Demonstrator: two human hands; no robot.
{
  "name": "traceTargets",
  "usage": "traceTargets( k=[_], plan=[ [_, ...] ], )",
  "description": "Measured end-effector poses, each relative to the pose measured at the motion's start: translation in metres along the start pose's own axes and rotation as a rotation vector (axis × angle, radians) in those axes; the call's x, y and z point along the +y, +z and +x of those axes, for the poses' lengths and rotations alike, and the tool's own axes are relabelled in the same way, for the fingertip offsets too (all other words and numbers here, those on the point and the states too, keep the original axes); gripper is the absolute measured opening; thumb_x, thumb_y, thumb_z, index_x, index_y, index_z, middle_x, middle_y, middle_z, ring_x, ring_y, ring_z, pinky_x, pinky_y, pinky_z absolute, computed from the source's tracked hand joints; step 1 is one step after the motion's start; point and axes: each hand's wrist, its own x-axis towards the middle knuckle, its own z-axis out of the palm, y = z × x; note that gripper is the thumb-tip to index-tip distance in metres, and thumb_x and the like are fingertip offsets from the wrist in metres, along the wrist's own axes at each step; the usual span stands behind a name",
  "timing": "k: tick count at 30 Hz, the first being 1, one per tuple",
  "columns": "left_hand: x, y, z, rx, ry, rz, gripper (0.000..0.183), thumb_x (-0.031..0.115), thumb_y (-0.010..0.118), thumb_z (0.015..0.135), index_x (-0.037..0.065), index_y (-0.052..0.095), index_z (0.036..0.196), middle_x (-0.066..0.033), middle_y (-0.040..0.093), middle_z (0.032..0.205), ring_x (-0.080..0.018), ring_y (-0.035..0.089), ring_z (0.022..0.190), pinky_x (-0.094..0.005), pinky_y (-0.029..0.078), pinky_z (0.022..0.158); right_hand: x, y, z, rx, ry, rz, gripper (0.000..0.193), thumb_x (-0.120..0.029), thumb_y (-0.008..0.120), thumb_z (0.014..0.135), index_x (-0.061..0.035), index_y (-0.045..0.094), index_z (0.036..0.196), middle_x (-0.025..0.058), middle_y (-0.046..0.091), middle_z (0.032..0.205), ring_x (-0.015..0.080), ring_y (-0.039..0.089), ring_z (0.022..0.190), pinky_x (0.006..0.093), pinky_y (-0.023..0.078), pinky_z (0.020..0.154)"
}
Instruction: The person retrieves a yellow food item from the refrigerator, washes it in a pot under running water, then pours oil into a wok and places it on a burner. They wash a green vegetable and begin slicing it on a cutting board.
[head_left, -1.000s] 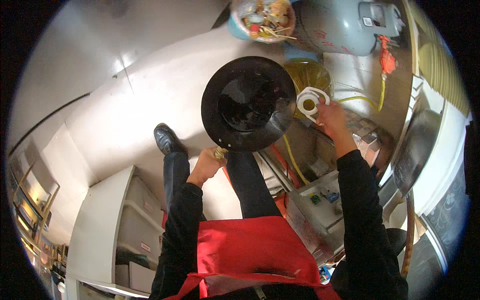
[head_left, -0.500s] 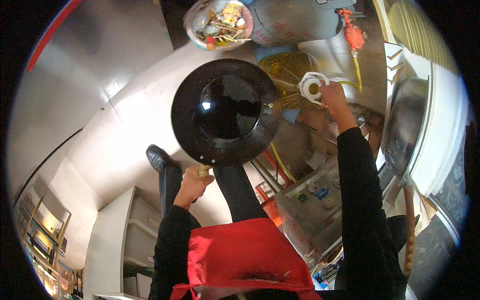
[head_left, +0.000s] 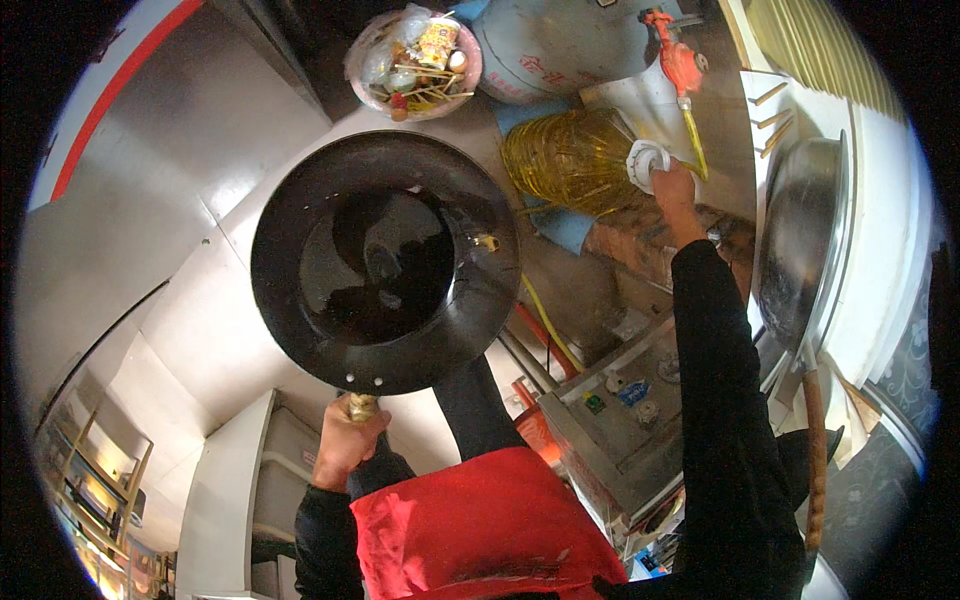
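My left hand (head_left: 345, 440) is closed round the short handle (head_left: 362, 406) of a black wok (head_left: 295, 280), held out in front of me. A dark, glossy pool of liquid (head_left: 375, 270) lies in the wok's bottom and reflects light. To the right, my right hand (head_left: 675, 190) grips the white carrying ring (head_left: 645, 165) at the neck of a big clear plastic jug of yellow oil (head_left: 560, 155). The jug is tilted onto its side, its neck toward my right hand. It is apart from the wok.
A bin (head_left: 470, 90) with wrappers, sticks and eggshell stands at the far side, beside a grey gas cylinder (head_left: 560, 45) with a red valve (head_left: 685, 70). A metal counter (head_left: 640, 430) is near my right arm. Another large pan (head_left: 800, 240) is on the far right.
The wok has moved left and a little nearer, and looks larger. My right hand and the jug have shifted slightly right, so more of the jug shows. The view has shifted too.
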Motion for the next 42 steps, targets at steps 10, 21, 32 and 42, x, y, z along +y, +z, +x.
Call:
traceTargets(
  k=[10,21,32,42],
  plan=[
    [0.005,-0.012,-0.033,0.096,0.004,0.011,0.023,0.002,0.072,0.087,0.01,0.054,0.075,0.0027,0.052,0.057,-0.0077,0.046,0.042,-0.0267,0.033,0.037,0.01,-0.004,0.004,0.302,-0.259,0.034,0.069,-0.012,0.066,0.087,-0.0069,0.043,0.152,0.0283,0.07,0.109,0.0429,0.069,0.099,0.0488,0.053,0.089],
    [-0.005,-0.014,-0.046,0.127,0.008,0.042,0.024,0.0,0.072,0.087,0.009,0.055,0.073,0.0033,0.053,0.055,-0.0076,0.048,0.042,-0.0267,0.035,0.039,-0.016,0.004,-0.062,0.29,-0.252,-0.69,0.064,-0.041,0.065,0.096,-0.0384,0.04,0.155,0.034,0.025,0.16,0.0594,0.041,0.134,0.0694,0.046,0.093],
    [0.013,-0.014,-0.052,0.106,0.024,-0.057,0.028,0.0,0.072,0.087,0.01,0.054,0.069,0.0023,0.052,0.052,-0.0078,0.047,0.04,-0.0258,0.033,0.038,-0.022,-0.006,-0.062,0.059,-0.044,-0.404,0.067,-0.03,0.06,0.097,-0.0251,0.036,0.158,0.031,0.062,0.125,0.047,0.062,0.113,0.0575,0.052,0.09],
    [0.015,-0.016,-0.054,0.133,0.045,-0.078,0.024,-0.002,0.07,0.088,0.008,0.056,0.071,0.0034,0.051,0.053,-0.0067,0.045,0.04,-0.0253,0.031,0.038,-0.036,0.026,-0.08,-0.051,-0.376,-0.471,0.074,-0.015,0.06,0.09,-0.0054,0.032,0.158,0.018,0.07,0.075,0.0369,0.069,0.068,0.0535,0.052,0.06]
  ],
)
